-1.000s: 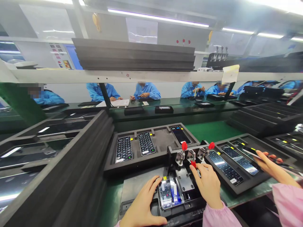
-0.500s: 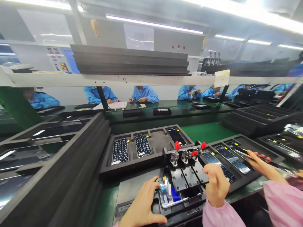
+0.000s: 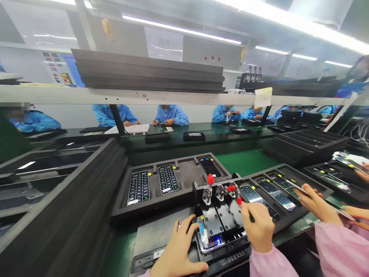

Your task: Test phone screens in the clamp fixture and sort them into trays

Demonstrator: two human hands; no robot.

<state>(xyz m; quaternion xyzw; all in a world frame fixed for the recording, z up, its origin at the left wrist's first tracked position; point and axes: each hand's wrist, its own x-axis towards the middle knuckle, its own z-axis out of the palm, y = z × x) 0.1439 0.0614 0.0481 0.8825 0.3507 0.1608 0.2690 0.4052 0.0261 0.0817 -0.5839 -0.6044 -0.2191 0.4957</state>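
Observation:
A smartphone (image 3: 211, 242) with a lit screen lies in a black fixture (image 3: 230, 258), partly covered by the metal plates of its toggle clamps (image 3: 221, 192). My left hand (image 3: 180, 246) lies spread at the fixture's left side, fingertips at the phone's left edge and thumb along the front. My right hand (image 3: 259, 226) is closed at the rightmost clamp's red-tipped lever (image 3: 239, 201), which is tipped down toward me. Of the other levers, the left one (image 3: 211, 179) stands up and the middle one points right.
Foam trays with phones stand behind the fixture (image 3: 173, 200) and to its right (image 3: 300, 225). Stacked foam trays (image 3: 95, 184) rise at left. A co-worker's hand (image 3: 314, 204) holds a phone at right. A shelf (image 3: 173, 96) crosses above; several people in blue sit beyond.
My right hand has closed on the rightmost clamp lever, and that lever has swung down toward me. My left hand stays by the phone. The whole view has shifted slightly.

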